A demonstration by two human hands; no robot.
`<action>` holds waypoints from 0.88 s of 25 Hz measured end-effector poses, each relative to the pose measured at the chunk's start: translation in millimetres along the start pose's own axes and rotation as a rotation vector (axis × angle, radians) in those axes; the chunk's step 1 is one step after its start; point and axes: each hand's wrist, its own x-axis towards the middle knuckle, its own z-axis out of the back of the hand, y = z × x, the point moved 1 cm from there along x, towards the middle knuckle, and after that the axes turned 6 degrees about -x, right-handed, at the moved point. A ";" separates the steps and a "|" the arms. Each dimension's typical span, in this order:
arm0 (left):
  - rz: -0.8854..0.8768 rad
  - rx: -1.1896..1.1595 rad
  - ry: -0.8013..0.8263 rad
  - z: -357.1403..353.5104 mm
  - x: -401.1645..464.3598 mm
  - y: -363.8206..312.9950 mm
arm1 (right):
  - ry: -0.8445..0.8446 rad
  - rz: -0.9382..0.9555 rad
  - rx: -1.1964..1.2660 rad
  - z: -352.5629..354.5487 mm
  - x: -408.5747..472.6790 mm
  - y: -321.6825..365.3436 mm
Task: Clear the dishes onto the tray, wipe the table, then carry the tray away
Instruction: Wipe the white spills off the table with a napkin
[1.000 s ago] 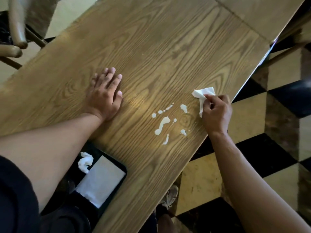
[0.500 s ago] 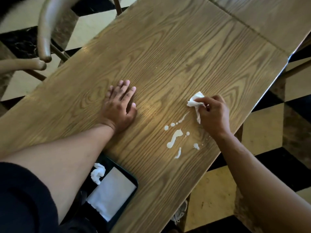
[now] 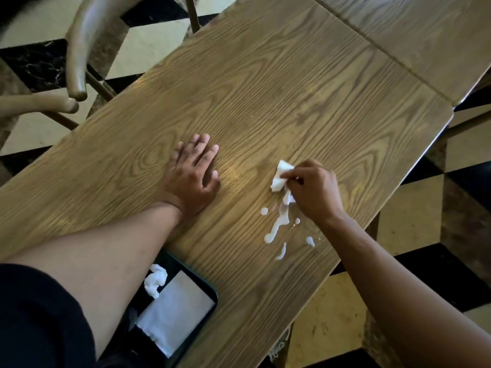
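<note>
My right hand (image 3: 313,191) pinches one crumpled white tissue (image 3: 280,177) between thumb and fingertips, pressed to the table (image 3: 279,83) at the top end of the white spill (image 3: 277,228). My left hand (image 3: 192,179) is flat, fingers spread, palm down on the wood, beside the right and apart from the spill.

No readable writing or brand anywhere.

Spill count: one long streak plus about five small separate drops, near the table's right edge.

One dark tray (image 3: 210,288) at the near edge, partly under my left forearm; can't tell whether it sits on the table or below it. On it: one flat white paper sheet (image 3: 175,312) and one balled-up tissue (image 3: 155,280).

A second tabletop (image 3: 425,30) butts against this one at the far end. One chair (image 3: 77,57) with curved rails stands far left. Checkered floor (image 3: 414,216) around.
</note>
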 end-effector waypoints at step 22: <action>-0.012 0.022 -0.014 -2.3 -2.5 0.1 | 0.022 0.053 -0.031 -25.3 143.2 61.3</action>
